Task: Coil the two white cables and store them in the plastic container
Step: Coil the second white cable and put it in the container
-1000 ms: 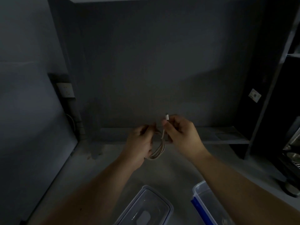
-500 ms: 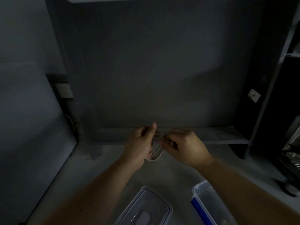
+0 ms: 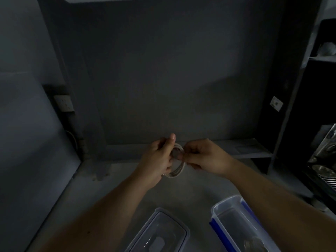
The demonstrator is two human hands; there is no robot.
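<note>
Socket plate of pale square plastic (image 3: 64, 103) sits on the wall far left of the coiled white cable (image 3: 177, 170). The left hand (image 3: 158, 160) grips the coil's left side, fingers curled round the loops, thumb pointing up. Below the coil, slightly left, a clear rectangular plastic lid (image 3: 160, 231) lies on the grey worktop (image 3: 109, 188). The coil is held in the air above the worktop, between both hands. The right hand (image 3: 205, 157) pinches its upper right edge. Below and right of the coil stands an open clear plastic container with blue clips (image 3: 227, 200). A small white switch plate (image 3: 276, 103) is far right of the coil, higher up
</note>
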